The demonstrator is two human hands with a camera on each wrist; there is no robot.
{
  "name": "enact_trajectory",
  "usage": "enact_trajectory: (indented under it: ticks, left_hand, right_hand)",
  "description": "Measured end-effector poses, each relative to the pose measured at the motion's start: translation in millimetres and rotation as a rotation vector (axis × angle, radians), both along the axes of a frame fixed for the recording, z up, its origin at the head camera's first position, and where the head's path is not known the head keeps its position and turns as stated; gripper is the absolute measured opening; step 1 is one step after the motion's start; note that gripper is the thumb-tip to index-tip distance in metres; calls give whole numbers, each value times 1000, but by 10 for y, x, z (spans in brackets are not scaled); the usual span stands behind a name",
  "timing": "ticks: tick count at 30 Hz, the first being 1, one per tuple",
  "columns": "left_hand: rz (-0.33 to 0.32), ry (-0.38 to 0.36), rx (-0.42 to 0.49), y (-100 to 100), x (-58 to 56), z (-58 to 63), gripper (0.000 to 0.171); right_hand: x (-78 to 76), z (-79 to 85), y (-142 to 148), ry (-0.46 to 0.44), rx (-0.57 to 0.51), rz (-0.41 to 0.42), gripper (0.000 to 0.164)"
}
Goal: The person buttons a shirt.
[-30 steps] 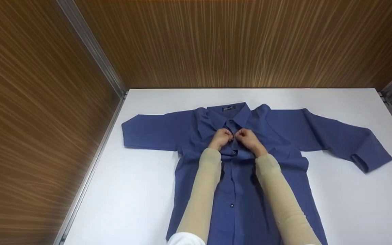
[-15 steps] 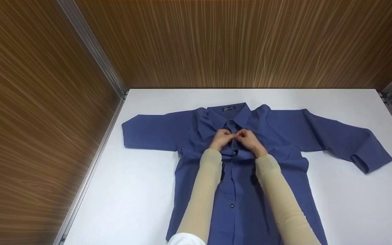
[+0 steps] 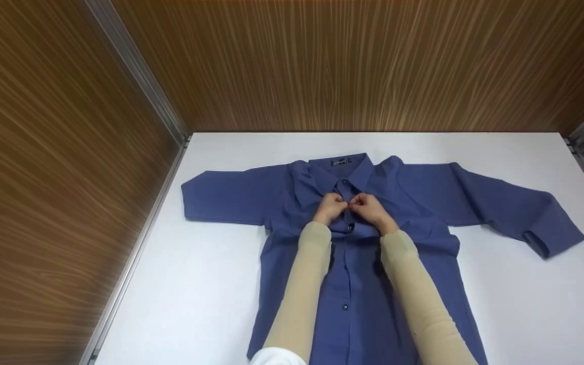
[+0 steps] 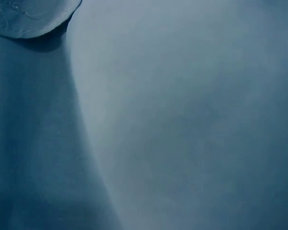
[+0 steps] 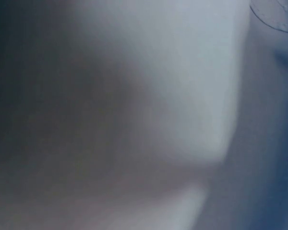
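A dark blue button-up shirt point(image 3: 292, 284) lies front side up, its collar point(image 3: 360, 175) toward the back wall. Just below the collar, my left hand point(image 3: 329, 208) pinches the front placket from the left. My right hand point(image 3: 370, 209) pinches the same strip from the right, the fingertips of both hands meeting there. The bit of cloth between the fingertips is hidden. One dark button point(image 3: 351, 227) shows just below the hands, another button point(image 3: 345, 306) lower down. Both wrist views are mostly filled by a blurred close surface, with blue shirt fabric point(image 4: 33, 120) at the side.
The white table point(image 3: 185, 294) bears the shirt. Wood-grain panels point(image 3: 342, 66) stand behind and to the left, joined by a metal corner strip point(image 3: 140, 71). One sleeve point(image 3: 226, 196) stretches left; the other sleeve point(image 3: 515, 208) extends right with a bent cuff.
The fingertips of both hands shift slightly at the placket, the left fingers reaching right to meet the right ones and then drawing back a little. The shirt stays in place.
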State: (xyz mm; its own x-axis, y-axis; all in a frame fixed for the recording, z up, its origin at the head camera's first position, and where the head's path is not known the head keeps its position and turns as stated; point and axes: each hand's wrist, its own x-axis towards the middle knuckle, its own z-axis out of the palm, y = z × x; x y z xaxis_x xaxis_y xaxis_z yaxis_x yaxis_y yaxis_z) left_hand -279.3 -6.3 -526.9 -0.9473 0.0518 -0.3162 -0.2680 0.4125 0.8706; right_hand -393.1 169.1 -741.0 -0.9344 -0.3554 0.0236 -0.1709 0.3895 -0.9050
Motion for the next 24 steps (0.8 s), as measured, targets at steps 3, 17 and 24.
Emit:
enact_trajectory:
  ticks: [3, 17, 24]
  left_hand:
    - [-9, 29, 25, -20, 75, 91, 34]
    - [19, 62, 61, -31, 17, -32, 37]
    - [19, 50, 32, -38, 29, -34, 36]
  right_hand:
    - [32, 50, -6, 9, 0, -7, 17]
    - [-180, -335, 56, 47, -44, 5, 26]
    - [526, 883, -167, 2, -35, 15, 18]
